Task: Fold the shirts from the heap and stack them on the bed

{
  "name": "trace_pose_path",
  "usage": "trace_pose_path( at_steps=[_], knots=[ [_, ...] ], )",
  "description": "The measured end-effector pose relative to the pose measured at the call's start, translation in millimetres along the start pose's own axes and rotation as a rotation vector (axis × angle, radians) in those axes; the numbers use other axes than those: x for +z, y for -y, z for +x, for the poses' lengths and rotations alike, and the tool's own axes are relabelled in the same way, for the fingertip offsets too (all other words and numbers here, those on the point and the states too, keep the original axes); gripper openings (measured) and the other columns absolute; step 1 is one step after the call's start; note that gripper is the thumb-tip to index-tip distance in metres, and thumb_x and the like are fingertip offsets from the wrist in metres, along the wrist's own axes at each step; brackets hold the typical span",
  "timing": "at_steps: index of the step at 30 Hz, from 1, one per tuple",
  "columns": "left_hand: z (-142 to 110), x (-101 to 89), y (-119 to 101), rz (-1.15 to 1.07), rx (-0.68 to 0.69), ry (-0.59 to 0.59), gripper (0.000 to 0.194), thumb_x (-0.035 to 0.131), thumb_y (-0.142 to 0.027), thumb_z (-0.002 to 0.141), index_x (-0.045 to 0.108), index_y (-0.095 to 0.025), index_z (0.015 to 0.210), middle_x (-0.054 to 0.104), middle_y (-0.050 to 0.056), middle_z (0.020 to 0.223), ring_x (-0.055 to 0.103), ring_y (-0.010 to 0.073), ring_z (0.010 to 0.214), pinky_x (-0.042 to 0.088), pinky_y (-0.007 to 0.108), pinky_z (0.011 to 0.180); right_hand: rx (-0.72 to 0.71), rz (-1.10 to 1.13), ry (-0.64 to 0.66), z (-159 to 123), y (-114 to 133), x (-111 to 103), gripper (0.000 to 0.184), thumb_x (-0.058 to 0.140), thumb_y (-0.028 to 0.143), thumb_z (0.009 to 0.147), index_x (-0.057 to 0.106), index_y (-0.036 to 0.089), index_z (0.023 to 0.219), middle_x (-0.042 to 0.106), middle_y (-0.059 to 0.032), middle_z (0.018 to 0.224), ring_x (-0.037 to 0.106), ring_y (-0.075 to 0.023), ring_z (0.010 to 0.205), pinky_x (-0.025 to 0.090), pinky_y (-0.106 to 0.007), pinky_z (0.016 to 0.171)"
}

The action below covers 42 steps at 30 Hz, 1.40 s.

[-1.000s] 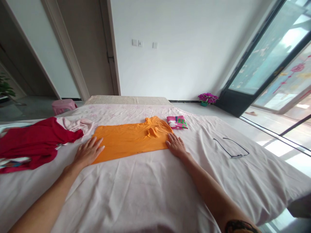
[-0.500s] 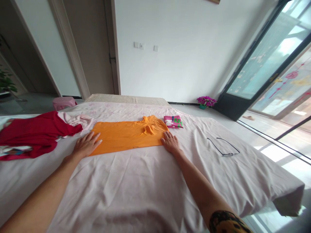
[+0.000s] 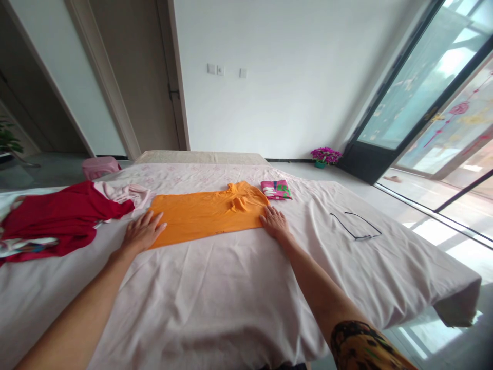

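Note:
An orange shirt [image 3: 196, 216], folded lengthwise into a long strip, lies flat with its collar end to the right and some bunched cloth near that end. My left hand [image 3: 142, 231] rests at the shirt's left end, fingers extended over its edge. At the opposite end, my right hand [image 3: 275, 222] lies with fingers stretched out, fingertips touching the orange cloth. Just beyond the right hand sits a small folded pink cloth [image 3: 276, 189] with a white and green pattern.
Red clothing [image 3: 65, 216] is heaped at the left, beside a pale pink garment [image 3: 127, 196]. Eyeglasses [image 3: 364, 237] lie on the right of the pale sheet [image 3: 215, 303]. A pink stool [image 3: 100, 168] stands beyond the left side, and purple flowers [image 3: 326, 155] by the wall.
Both hands keep to the two ends of the orange shirt, with almost no movement. The whole view has shifted slightly; the shirt looks the same.

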<state>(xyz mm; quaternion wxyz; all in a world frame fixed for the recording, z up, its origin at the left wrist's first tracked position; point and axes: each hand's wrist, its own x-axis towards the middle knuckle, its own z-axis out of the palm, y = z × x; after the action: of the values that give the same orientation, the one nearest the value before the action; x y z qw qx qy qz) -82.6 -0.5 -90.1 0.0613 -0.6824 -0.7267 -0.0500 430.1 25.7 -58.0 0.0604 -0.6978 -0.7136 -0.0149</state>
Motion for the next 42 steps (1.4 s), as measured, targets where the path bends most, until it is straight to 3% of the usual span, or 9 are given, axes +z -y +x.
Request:
trace_pose_path(
  at_steps=[14,18,21,24,28,31,36,42],
  knots=[
    [-8,-5.3,-7,0.044,0.014,-0.054,0.063,0.032,-0.051,0.093,0.040,-0.025,0.150,0.029,0.012,0.161,0.030,0.0307,0.145,0.023,0.051,0.113,-0.004,0.016,0.012,-4,-1,-4,0.060,0.028,0.048,0.101,0.030,0.018,0.153,0.030,-0.0082,0.160,0.020,-0.0233,0.148,0.011,-0.041,0.118],
    [-11,-16.0,-20,0.042,-0.024,-0.163,0.053,0.040,-0.045,0.092,0.052,-0.027,0.141,0.040,0.009,0.156,0.022,0.0330,0.148,0.012,0.058,0.116,0.008,0.047,0.013,2,-3,-17,0.050,0.034,0.044,0.100,0.045,0.023,0.144,0.046,-0.0085,0.149,0.036,-0.0242,0.137,0.026,-0.038,0.110],
    [0,-32.2,-51,-0.086,-0.018,-0.212,0.042,0.042,-0.038,0.092,0.061,-0.027,0.128,0.057,0.008,0.142,0.037,0.0300,0.141,0.020,0.051,0.116,0.050,0.083,-0.022,21,-2,-31,0.041,0.034,0.040,0.100,0.056,0.025,0.131,0.060,-0.0082,0.131,0.049,-0.0243,0.121,0.036,-0.035,0.099],
    [20,-49.2,-107,-0.399,-0.007,-0.088,0.034,0.041,-0.035,0.094,0.063,-0.025,0.117,0.070,0.005,0.122,0.062,0.0215,0.114,0.043,0.034,0.098,0.100,0.114,-0.030,46,6,-40,0.039,0.037,0.040,0.099,0.061,0.025,0.124,0.062,-0.0083,0.126,0.050,-0.0256,0.119,0.038,-0.034,0.095],
    [45,-62.9,-193,-0.641,-0.002,0.075,0.026,0.047,-0.035,0.093,0.062,-0.025,0.112,0.072,0.004,0.115,0.066,0.0169,0.104,0.046,0.026,0.084,0.175,0.123,0.019,71,19,-39,0.038,0.046,0.046,0.093,0.064,0.024,0.119,0.061,-0.0095,0.126,0.050,-0.0280,0.120,0.037,-0.038,0.096],
    [60,-65.1,-236,-0.663,0.063,0.128,0.033,0.057,-0.039,0.087,0.060,-0.026,0.117,0.073,0.004,0.113,0.067,0.0172,0.099,0.046,0.026,0.079,0.181,0.118,0.025,76,23,-37,0.031,0.050,0.042,0.091,0.067,0.023,0.108,0.062,-0.0092,0.121,0.052,-0.0279,0.117,0.038,-0.038,0.096],
    [86,-58.1,-263,-0.667,0.112,0.221,0.054,0.066,-0.036,0.079,0.054,-0.028,0.131,0.074,0.002,0.103,0.068,0.0195,0.095,0.045,0.027,0.076,0.154,0.176,-0.018,70,20,-40,0.028,0.044,0.039,0.094,0.065,0.024,0.106,0.068,-0.0074,0.106,0.060,-0.0254,0.104,0.041,-0.035,0.087],
    [103,-44.9,-276,-0.708,0.074,0.258,0.069,0.063,-0.030,0.079,0.042,-0.028,0.144,0.073,0.001,0.095,0.068,0.0180,0.086,0.043,0.027,0.071,0.119,0.355,-0.059,69,12,-35,0.045,0.050,0.042,0.090,0.054,0.027,0.133,0.070,-0.0046,0.098,0.065,-0.0236,0.091,0.044,-0.031,0.077]
  ],
)
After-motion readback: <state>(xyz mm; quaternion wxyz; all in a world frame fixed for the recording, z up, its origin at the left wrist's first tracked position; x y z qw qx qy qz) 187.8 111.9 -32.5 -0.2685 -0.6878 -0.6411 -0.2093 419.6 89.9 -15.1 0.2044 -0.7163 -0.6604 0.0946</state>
